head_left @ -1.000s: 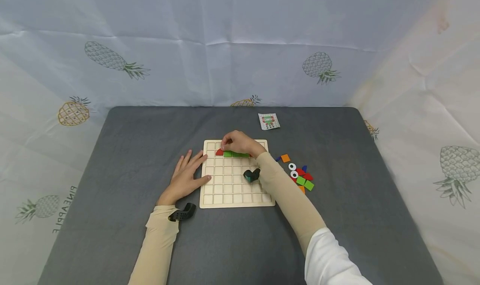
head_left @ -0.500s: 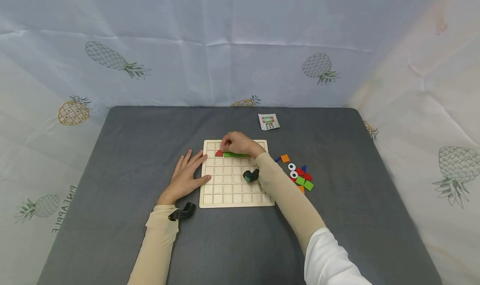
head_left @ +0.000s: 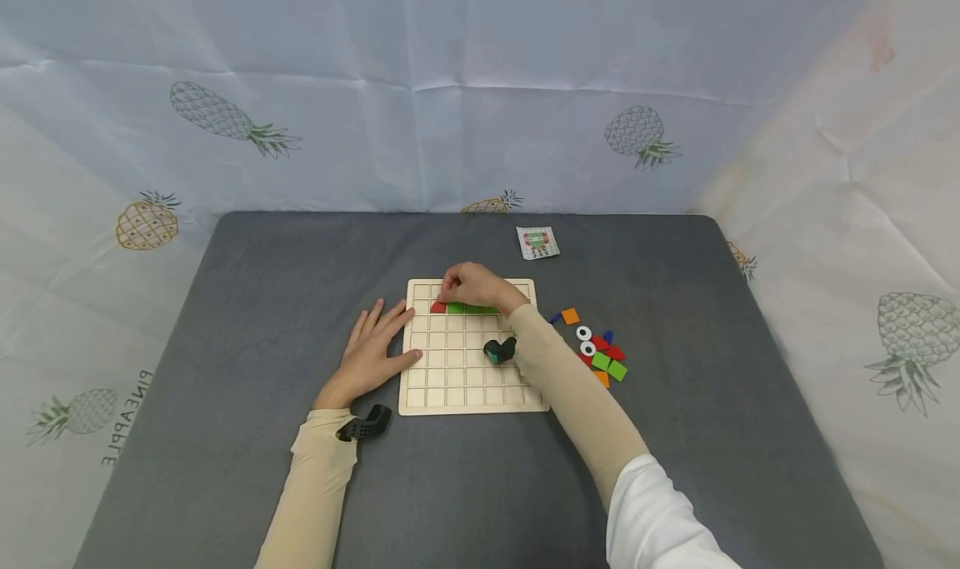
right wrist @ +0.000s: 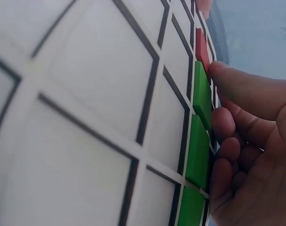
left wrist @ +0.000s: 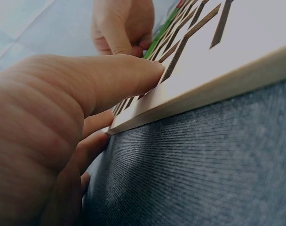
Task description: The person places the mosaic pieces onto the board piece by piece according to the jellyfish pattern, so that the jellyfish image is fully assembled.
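A pale wooden grid board [head_left: 455,375] lies on the table. In its upper part a row of green square tiles [head_left: 472,309] runs rightward from a red tile [head_left: 438,306]. My right hand [head_left: 480,287] reaches over that row with fingers curled. Its thumb tip meets the red tile [right wrist: 202,49] in the right wrist view and seems to pinch its edge; the index fingertip is hidden there. Spread fingers of my left hand [head_left: 371,356] rest along the board's left edge, with the thumb [left wrist: 129,75] lying on the rim.
Right of the board lies a loose group of pieces: orange squares [head_left: 571,316], white rings [head_left: 584,333], green squares [head_left: 617,371], plus red and blue ones. A small printed pattern card [head_left: 537,242] lies behind the board. A pineapple-print cloth [head_left: 345,144] hangs behind the grey table [head_left: 300,261].
My right hand has shifted very slightly left at the red tile and now covers a bit more of it. The left hand has stayed in place.
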Available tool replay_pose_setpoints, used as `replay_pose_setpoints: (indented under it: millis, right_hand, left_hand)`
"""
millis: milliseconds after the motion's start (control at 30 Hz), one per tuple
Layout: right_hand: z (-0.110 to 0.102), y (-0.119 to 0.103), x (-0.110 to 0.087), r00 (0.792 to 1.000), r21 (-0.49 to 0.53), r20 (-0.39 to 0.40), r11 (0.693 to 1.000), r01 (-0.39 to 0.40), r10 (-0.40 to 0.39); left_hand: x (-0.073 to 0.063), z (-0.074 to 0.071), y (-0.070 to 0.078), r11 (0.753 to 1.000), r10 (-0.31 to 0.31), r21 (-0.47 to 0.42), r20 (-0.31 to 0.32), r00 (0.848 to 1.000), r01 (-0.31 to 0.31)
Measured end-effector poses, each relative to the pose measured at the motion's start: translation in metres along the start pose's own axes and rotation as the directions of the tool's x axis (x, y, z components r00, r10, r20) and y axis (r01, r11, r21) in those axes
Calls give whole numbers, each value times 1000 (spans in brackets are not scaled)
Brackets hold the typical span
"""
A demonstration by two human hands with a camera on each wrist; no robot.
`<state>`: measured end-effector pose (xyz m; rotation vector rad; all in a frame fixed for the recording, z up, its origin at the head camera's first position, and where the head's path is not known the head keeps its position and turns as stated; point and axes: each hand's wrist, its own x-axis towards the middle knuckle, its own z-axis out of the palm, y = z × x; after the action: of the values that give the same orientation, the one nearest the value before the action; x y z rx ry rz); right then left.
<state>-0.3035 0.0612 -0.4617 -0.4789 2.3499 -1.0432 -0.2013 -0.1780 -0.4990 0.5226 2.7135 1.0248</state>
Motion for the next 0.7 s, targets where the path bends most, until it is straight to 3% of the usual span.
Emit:
replay_pose_setpoints:
  millis: [700]
  right_hand:
    - [0, -8, 6, 997, -77, 55, 996, -55, 59]
  left_hand:
    - [1, -1, 1, 1000, -15, 6, 23, 1000, 15]
